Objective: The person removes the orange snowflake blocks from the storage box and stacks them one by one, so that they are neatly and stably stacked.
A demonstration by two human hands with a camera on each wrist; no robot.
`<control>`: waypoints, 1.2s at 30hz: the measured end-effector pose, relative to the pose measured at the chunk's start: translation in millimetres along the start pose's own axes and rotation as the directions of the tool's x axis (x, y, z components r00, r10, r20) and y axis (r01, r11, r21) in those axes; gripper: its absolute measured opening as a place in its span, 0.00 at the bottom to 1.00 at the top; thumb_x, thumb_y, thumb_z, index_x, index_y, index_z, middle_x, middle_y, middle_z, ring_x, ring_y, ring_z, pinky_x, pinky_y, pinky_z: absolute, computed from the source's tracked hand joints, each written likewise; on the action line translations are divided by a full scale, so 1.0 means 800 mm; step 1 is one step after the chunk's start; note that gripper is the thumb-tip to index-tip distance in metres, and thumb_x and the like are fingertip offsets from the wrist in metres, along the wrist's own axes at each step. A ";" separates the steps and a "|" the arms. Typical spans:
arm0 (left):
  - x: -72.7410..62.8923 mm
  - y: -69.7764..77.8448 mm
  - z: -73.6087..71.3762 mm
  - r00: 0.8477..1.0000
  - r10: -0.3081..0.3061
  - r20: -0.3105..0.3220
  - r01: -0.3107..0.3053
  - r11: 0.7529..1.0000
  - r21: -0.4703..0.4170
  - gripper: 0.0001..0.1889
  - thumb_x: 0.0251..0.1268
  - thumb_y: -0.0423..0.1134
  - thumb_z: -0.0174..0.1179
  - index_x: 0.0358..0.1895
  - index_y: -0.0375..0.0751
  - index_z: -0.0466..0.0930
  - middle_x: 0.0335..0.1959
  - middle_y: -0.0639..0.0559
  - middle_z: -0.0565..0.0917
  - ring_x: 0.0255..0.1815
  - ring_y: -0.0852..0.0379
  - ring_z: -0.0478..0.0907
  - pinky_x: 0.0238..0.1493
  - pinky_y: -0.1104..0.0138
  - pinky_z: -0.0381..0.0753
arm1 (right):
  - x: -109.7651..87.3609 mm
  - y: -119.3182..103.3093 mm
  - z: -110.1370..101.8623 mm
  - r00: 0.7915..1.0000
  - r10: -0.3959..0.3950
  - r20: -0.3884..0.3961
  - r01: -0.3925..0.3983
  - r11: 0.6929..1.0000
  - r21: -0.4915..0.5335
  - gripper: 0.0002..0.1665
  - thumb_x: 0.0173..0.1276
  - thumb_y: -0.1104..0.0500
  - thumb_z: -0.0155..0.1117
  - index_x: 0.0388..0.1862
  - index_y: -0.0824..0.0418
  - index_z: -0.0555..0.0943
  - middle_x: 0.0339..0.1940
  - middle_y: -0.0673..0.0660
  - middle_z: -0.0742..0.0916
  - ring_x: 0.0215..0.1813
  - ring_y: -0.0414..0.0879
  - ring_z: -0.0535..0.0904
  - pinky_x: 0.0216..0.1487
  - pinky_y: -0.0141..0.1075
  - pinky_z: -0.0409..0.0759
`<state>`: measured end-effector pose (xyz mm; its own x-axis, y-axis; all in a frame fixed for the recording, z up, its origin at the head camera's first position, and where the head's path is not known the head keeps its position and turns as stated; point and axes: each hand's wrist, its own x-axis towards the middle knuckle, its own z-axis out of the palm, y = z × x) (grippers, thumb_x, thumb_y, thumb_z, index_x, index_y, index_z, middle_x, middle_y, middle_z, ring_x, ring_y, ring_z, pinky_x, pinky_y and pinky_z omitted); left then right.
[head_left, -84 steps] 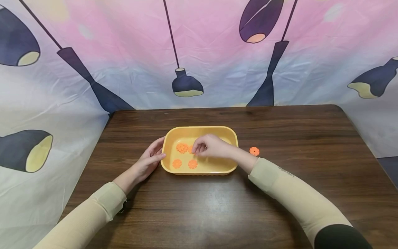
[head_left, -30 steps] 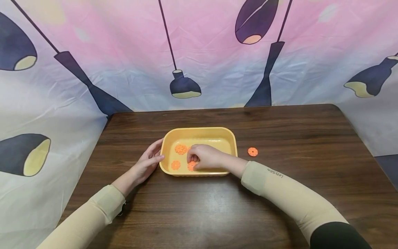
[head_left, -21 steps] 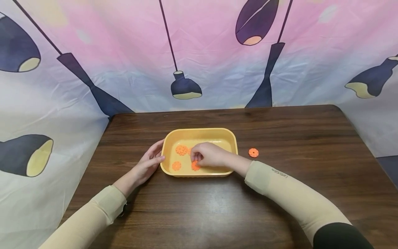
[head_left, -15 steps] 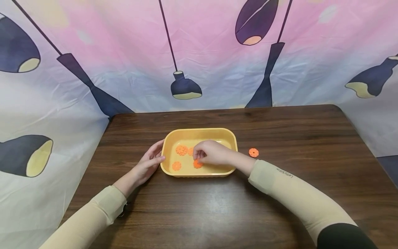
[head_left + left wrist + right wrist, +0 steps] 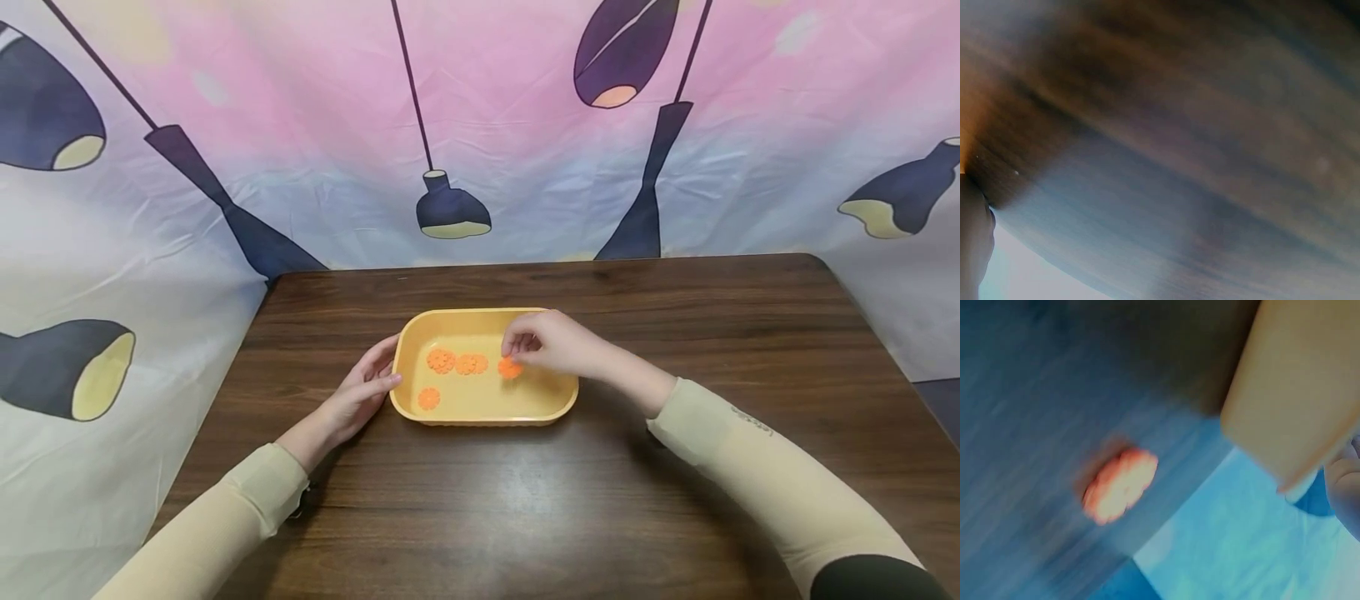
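A yellow plastic tub (image 5: 480, 410) stands on the table. My left hand (image 5: 365, 392) grips its left end, thumb at the rim and fingers along the outer wall. Over the right half of the tub, my right hand (image 5: 551, 342) pinches an orange notched disc (image 5: 510, 367) between thumb and fingertips. On the tub floor lie a cluster of orange discs (image 5: 441, 361), some overlapping orange discs (image 5: 471, 364) beside it and a single disc (image 5: 429, 399) nearer the front. In the right wrist view the tub wall (image 5: 1291, 394) rises beside part of my right hand (image 5: 1346, 487).
One more orange disc (image 5: 1121, 486) lies on the table right of the tub, in the right wrist view; my right forearm hides it in the head view. The dark wooden table (image 5: 480, 500) ends at a cloth backdrop (image 5: 525, 125) printed with lamps.
My right hand has picked up the disc from the tub's front middle and moved it right and up toward the right end. My left hand keeps its hold on the tub.
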<state>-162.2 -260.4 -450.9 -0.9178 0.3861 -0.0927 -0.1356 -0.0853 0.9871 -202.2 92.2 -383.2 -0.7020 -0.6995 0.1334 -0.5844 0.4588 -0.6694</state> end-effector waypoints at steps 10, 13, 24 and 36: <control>-0.001 0.003 0.002 1.000 -0.002 0.000 0.002 1.000 0.003 0.39 0.76 0.26 0.53 0.85 0.32 0.45 0.86 0.39 0.50 0.71 0.74 0.67 0.69 0.81 0.71 | -0.039 0.019 -0.041 0.990 0.105 -0.089 -0.099 0.992 0.077 0.07 0.69 0.69 0.73 0.42 0.60 0.89 0.38 0.54 0.91 0.39 0.42 0.85 0.45 0.32 0.86; 0.000 0.003 0.002 1.000 -0.003 -0.001 0.003 1.000 0.001 0.39 0.76 0.26 0.53 0.85 0.32 0.45 0.85 0.40 0.51 0.71 0.74 0.67 0.70 0.81 0.71 | -0.049 0.025 -0.051 0.984 0.143 -0.107 -0.133 0.987 0.091 0.08 0.69 0.70 0.72 0.43 0.60 0.89 0.40 0.55 0.92 0.40 0.41 0.86 0.45 0.30 0.85; 0.000 0.002 0.002 1.000 -0.001 0.006 0.001 1.000 0.002 0.39 0.76 0.25 0.51 0.85 0.32 0.45 0.86 0.37 0.49 0.71 0.74 0.67 0.70 0.81 0.71 | -0.088 0.045 -0.078 0.958 0.256 -0.132 -0.240 0.963 0.121 0.06 0.71 0.67 0.72 0.44 0.59 0.89 0.40 0.55 0.91 0.38 0.39 0.84 0.42 0.28 0.83; -0.001 0.003 0.001 1.000 -0.008 0.006 0.008 1.000 0.010 0.39 0.77 0.26 0.51 0.85 0.32 0.44 0.86 0.36 0.47 0.72 0.74 0.66 0.69 0.81 0.71 | -0.119 0.082 -0.080 0.933 0.345 -0.099 -0.322 0.927 0.195 0.07 0.72 0.71 0.68 0.46 0.68 0.88 0.40 0.61 0.91 0.37 0.33 0.85 0.41 0.29 0.87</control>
<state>-161.8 -260.3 -448.6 -0.9143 0.3924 -0.1003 -0.1397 -0.0732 0.9875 -200.0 223.8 -392.6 -0.8972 -0.4403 -0.0337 -0.2365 0.5434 -0.8054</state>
